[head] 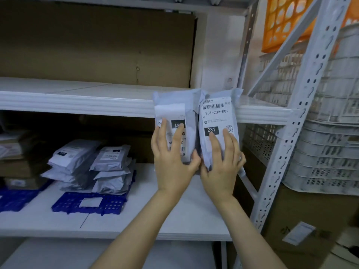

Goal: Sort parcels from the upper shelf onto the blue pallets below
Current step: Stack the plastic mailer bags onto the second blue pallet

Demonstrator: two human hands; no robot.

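Two grey mailer parcels stand side by side in front of the upper shelf (77, 101) edge. My left hand (172, 160) grips the left parcel (174, 107), whose label is upside down. My right hand (223, 162) grips the right parcel (217, 113), whose label reads 231-239-K01 and 231. Fingers lie over the labels and thumbs wrap the lower edges. On the lower shelf a blue pallet (89, 202) carries a pile of grey parcels (93, 162). A second blue pallet (15, 200) lies at the far left.
Brown cartons (17, 167) sit on the left blue pallet. A cardboard sheet (97, 45) backs the upper shelf. The rack's perforated upright (299, 121) stands right, with white crates (330, 152), an orange crate (287, 20) and a large carton (303, 226) beyond.
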